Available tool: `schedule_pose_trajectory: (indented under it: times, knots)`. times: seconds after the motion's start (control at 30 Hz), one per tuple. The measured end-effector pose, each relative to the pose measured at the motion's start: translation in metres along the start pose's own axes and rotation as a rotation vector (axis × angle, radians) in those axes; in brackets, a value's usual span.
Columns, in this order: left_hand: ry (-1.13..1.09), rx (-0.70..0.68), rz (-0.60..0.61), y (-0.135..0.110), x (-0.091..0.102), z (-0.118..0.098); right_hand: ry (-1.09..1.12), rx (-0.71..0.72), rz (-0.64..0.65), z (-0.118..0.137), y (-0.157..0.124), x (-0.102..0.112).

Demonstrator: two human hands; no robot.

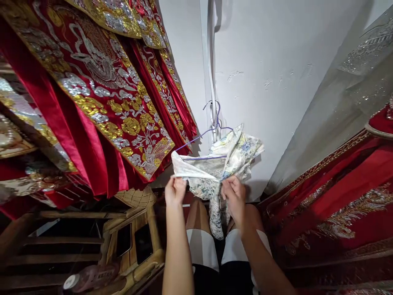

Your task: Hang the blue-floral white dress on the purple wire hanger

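A pale garment [242, 153] with a floral print hangs partly on a purple wire hanger [201, 135]. The right side of the cloth covers one hanger arm, while the left arm of the hanger shows bare above the fabric. My left hand [175, 190] is closed on the white edge of the garment at its left. Near the middle front, my right hand [233, 190] pinches the fabric. A narrow length of the printed cloth dangles below, between my knees. The hanger's hook is up by a white strap or cord [211, 61] along the wall.
Red dresses with gold and silver embroidery [123, 102] hang at left. A red embroidered garment [344, 196] and a sheer sequinned one [365, 73] are at right. Two phones [143, 243] lie on a bamboo stool [158, 246], beside a bottle [92, 276]. The white wall [260, 61] stands ahead.
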State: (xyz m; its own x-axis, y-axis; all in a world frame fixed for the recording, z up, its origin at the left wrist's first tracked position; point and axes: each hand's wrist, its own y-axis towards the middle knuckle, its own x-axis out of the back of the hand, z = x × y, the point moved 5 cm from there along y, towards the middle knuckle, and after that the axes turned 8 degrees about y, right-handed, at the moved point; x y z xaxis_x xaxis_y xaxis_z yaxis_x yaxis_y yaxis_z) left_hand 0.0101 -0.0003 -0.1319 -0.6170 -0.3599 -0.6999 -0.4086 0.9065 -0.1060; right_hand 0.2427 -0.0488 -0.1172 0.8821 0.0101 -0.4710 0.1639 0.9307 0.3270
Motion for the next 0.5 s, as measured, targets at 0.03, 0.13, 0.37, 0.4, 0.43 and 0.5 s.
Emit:
schedule_pose_trajectory:
  times: [0.03, 0.13, 0.37, 0.4, 0.43, 0.5]
  knots:
    - [-0.023, 0.113, -0.054, -0.012, 0.01, 0.021, 0.107, -0.028, -0.055, -0.005, -0.005, 0.006]
    - [0.004, 0.192, -0.09, -0.039, 0.027, 0.062, 0.32, -0.115, -0.178, -0.017, -0.019, 0.038]
    - [0.247, -0.046, 0.13, -0.063, 0.001, 0.059, 0.349, -0.212, -0.324, -0.026, -0.029, 0.113]
    - [0.258, -0.063, 0.178, -0.069, -0.008, 0.058, 0.323, -0.205, -0.358, -0.028, -0.03, 0.115]
    - [0.268, -0.082, 0.218, -0.076, -0.016, 0.057, 0.288, -0.187, -0.394, -0.029, -0.031, 0.115]
    - [0.297, -0.101, 0.287, -0.092, -0.031, 0.06, 0.187, -0.146, -0.427, -0.027, -0.032, 0.106]
